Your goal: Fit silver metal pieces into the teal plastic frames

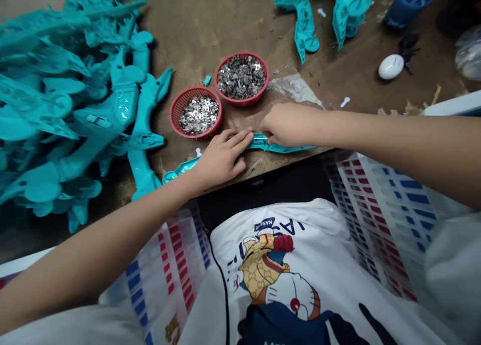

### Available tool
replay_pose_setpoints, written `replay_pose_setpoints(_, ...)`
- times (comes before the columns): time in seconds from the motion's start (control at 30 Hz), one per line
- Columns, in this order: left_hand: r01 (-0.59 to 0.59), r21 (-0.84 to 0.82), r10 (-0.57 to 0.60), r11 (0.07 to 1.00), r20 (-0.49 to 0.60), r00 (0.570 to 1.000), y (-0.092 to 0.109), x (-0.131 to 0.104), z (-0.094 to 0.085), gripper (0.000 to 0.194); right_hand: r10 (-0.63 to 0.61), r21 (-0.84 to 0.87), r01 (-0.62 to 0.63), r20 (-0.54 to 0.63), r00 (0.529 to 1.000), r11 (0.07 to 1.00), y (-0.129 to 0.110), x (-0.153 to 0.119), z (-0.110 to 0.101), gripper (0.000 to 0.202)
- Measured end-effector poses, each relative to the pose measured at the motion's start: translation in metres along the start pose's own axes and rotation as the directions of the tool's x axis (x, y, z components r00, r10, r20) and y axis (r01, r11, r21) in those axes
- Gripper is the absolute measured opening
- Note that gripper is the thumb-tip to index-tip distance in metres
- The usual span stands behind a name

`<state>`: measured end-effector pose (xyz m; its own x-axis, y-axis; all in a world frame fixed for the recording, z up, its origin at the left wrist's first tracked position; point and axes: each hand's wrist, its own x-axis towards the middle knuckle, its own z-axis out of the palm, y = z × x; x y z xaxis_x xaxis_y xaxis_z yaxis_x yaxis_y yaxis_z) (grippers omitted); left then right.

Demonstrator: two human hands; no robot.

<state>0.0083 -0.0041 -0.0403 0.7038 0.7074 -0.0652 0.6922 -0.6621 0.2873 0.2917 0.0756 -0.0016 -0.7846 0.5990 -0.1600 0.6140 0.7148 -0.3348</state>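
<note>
In the head view, a teal plastic part (263, 143) lies flat along the near edge of the brown surface (210, 24). The left hand (221, 157) rests palm down on its left stretch, fingers straight and together, pressing rather than gripping. The right hand (287, 124) is curled, fingertips pinched on the part's middle. Just beyond sit two red baskets of small metal pieces, the nearer (196, 112) left of the farther (242, 78). A heap of teal parts (71, 109) fills the far left.

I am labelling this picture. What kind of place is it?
Probably a small factory assembly bench: a heap of identical teal plastic parts, two red baskets of small metal pieces, and a worn wooden worktable.
</note>
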Motion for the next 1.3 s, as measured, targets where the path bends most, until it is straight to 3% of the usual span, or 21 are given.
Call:
replay_pose_setpoints(0.27,0.012,-0.028,-0.012,1.000,-0.007,1.000,0.004,0.005,-0.003,0.081,0.059,-0.088,-0.051,0.091,0.994,0.995,-0.025,0.001,-0.015,0.012)
replay_pose_setpoints(0.43,0.096,-0.058,-0.099,0.994,-0.044,0.994,0.007,0.006,0.000,0.093,0.037,-0.091,-0.024,0.143,0.989,0.996,-0.004,-0.005,-0.033,0.006)
replay_pose_setpoints(0.6,0.043,-0.044,-0.045,0.998,-0.061,0.997,0.007,0.004,0.003,0.082,0.067,0.151,-0.048,-0.124,0.990,0.987,0.019,-0.009,-0.047,0.018)
replay_pose_setpoints(0.67,0.038,-0.044,-0.041,0.998,-0.070,0.997,0.006,0.003,0.005,0.079,0.079,0.260,-0.023,-0.204,0.976,0.965,0.013,-0.008,-0.046,0.022)
replay_pose_setpoints(0.77,0.039,-0.056,-0.043,0.998,-0.080,0.996,0.005,0.002,0.006,0.078,0.069,0.323,0.000,-0.203,0.977,0.946,-0.004,-0.005,-0.041,0.020)
replay_pose_setpoints(0.9,0.044,-0.043,-0.047,0.998,-0.069,0.996,0.005,0.002,0.006,0.077,0.043,0.275,0.002,-0.158,0.987,0.962,-0.017,-0.001,-0.033,0.014)
replay_pose_setpoints(1.3,0.038,-0.017,-0.039,0.999,-0.068,0.997,0.005,0.001,0.007,0.078,-0.042,0.118,0.055,-0.114,0.993,0.991,-0.025,-0.003,-0.027,0.017)
